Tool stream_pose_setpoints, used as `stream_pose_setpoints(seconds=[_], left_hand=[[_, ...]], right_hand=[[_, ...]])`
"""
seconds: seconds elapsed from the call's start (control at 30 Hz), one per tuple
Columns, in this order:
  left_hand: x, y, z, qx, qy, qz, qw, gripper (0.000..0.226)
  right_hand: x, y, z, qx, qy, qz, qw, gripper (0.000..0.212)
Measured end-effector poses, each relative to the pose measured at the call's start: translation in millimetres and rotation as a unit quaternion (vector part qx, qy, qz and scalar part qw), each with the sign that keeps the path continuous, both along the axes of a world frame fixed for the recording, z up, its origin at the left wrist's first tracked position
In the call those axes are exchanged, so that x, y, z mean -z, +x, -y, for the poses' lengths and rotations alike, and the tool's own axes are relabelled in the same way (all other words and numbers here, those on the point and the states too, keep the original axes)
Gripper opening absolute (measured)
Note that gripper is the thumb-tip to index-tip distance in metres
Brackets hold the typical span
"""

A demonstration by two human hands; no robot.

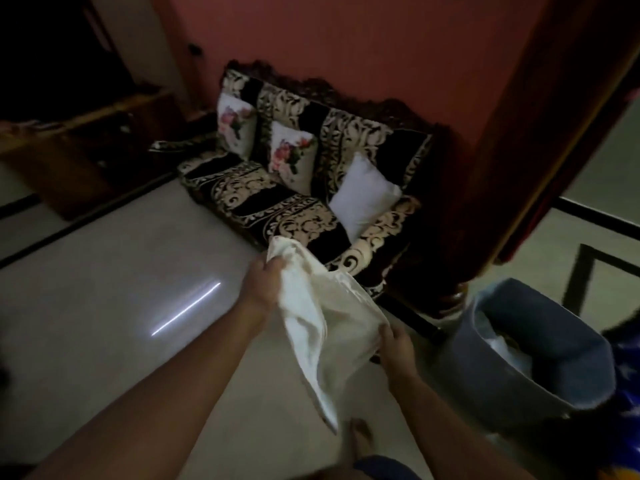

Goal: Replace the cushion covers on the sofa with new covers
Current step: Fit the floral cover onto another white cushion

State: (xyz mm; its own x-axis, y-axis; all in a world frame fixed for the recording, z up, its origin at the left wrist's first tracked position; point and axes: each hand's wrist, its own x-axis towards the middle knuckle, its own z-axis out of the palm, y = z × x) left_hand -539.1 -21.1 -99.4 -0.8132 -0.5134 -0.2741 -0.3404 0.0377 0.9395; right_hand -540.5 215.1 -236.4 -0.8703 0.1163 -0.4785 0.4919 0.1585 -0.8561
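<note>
A limp white cushion cover (325, 323) hangs in front of me, over the pale floor. My left hand (263, 285) grips its upper edge; my right hand (394, 344) holds its lower right side. Beyond it stands a black-and-cream patterned sofa (263, 199) against a red wall. Two floral-covered cushions (235, 124) (292, 155) lean on its backrest. A bare white cushion (363, 195) rests at the sofa's right end.
A grey laundry basket (540, 344) with white cloth inside stands on the floor at the right. A dark red curtain (540, 133) hangs beside the sofa's right end. A wooden cabinet (79, 147) stands at the left. My bare foot (360, 441) shows below.
</note>
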Motion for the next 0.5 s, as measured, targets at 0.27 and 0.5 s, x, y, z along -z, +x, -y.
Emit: stream_pose_setpoints(seconds=[0.27,0.5], left_hand=[[40,-16,109,-0.075,-0.333,0.134,0.930,0.026],[63,-64,129,0.026,-0.502,0.298,0.812,0.075]], right_hand=[[-35,-145,46,-0.039,-0.109,-0.054,0.992,0.014],[-87,-211,134,-0.360,-0.021,-0.110,0.926,0.015]])
